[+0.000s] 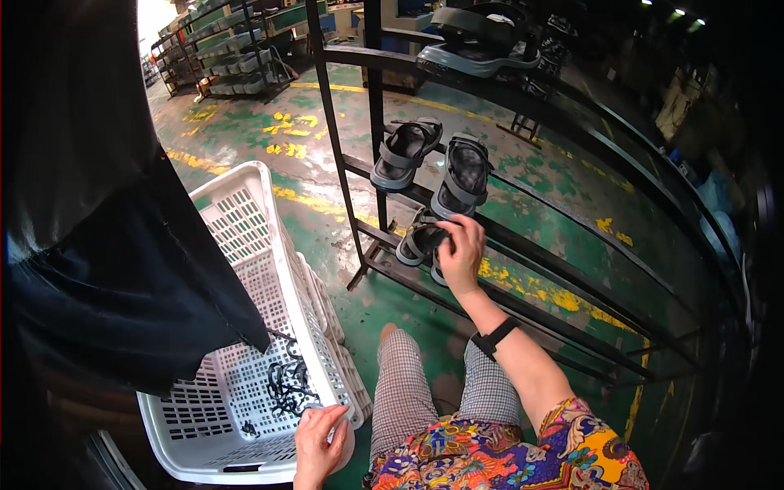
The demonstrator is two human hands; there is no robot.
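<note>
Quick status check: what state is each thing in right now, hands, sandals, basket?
Right hand: fingers laid over a sandal on the lower rail.
Left hand: gripping the basket's rim.
Lower-rail sandals: pair, partly covered.
Middle-rail sandals: pair, propped, untouched.
White basket: open, few black straps inside.
Rack: mostly bare rails.

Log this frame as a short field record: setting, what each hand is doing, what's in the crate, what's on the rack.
setting: green painted floor with yellow markings, dark metal rack
left hand: resting on the near rim of a white plastic crate
right hand: on a grey-and-black sandal on a lower rack rail
crate contents: small pile of black straps
rack: two more sandals on the rail above
</note>
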